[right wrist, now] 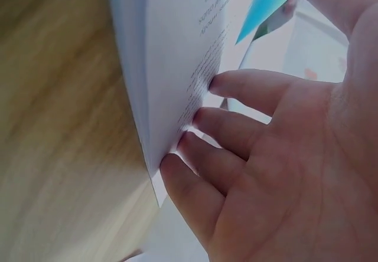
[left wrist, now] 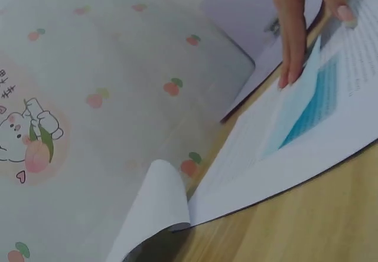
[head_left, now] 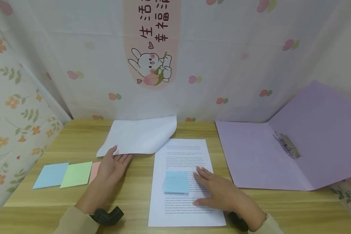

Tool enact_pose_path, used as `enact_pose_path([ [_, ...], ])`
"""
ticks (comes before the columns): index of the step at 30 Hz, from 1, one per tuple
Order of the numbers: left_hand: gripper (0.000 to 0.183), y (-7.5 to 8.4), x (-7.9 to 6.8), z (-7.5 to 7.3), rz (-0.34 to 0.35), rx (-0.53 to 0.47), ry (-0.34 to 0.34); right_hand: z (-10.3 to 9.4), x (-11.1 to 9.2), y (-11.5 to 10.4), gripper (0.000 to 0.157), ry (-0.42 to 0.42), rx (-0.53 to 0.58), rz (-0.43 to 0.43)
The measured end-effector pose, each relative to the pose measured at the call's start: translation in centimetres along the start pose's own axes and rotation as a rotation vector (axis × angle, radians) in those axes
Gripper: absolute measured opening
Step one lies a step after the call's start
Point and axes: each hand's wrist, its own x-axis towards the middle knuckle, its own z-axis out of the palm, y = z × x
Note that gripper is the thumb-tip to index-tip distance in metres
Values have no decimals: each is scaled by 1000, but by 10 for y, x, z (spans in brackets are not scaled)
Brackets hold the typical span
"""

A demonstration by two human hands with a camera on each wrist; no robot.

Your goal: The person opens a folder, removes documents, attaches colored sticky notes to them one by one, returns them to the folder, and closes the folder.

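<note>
A white sheet (head_left: 140,136), curled up at its right edge, lies turned over at the back left of the table. Palm up, my left hand (head_left: 111,170) touches its near edge, thumb over the paper and spread fingers partly hidden under it. Printed paper (head_left: 163,217) lies before me with a blue sticky note (head_left: 176,182) on it; one side of the note lifts in the left wrist view. My right hand (head_left: 219,191) rests on the right part of the printed paper, fingers extended, fingertips (right wrist: 221,84) touching the page in the right wrist view.
An open purple folder (head_left: 245,156) with a metal clip (head_left: 287,145) lies on the right. Blue (head_left: 51,175), green (head_left: 76,175) and pink (head_left: 94,171) sticky notes are lined up on the left. A patterned curtain (head_left: 237,65) hangs behind the wooden table (head_left: 128,208).
</note>
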Motion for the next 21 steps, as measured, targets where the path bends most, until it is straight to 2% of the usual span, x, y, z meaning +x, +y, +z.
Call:
enact_pose_path([
  [3, 63, 2, 5, 0, 36, 9, 2, -1, -1, 0, 92, -3, -6, 1],
  [6, 60, 0, 8, 0, 85, 84, 21, -1, -1, 0, 92, -3, -12, 15],
  [10, 61, -2, 7, 0, 159, 165, 81, -1, -1, -1, 91, -6, -20, 22],
  [14, 63, -2, 2, 2, 213, 192, 104, -1, -1, -2, 90, -8, -9, 19],
  [17, 51, -2, -5, 6, 255, 212, 106, -1, -1, -2, 89, -9, -3, 19],
  [21, 30, -7, -13, 14, 327, 334, 113, -1, 0, -3, 89, -7, -1, 29],
])
